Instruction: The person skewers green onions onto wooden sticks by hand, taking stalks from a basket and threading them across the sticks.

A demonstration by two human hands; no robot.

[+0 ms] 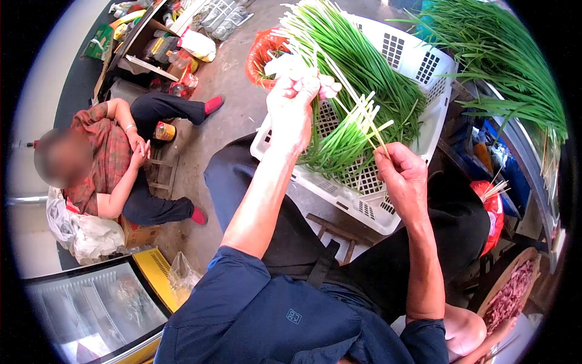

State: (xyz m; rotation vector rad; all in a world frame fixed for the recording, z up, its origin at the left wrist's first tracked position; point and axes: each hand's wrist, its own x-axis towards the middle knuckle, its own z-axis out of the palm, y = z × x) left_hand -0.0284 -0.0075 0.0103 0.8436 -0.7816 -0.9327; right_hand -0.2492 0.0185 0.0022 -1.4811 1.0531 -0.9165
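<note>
Thin pale stalks [347, 85] slanted over a white crate [439, 67], their lower ends pinched between the thumb and curled fingers of the right hand [401, 173]. The left hand [297, 97], its fingers partly curled, was raised near their upper ends, though whether it gripped anything could not be told. Long green chives [364, 60] filled much of the crate, a red bag [257, 60] stood just beside it, and farther left sat another person [100, 136], hands together.

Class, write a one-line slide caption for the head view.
Right hand pinches thin pale stalks over a white crate of long greens.
</note>
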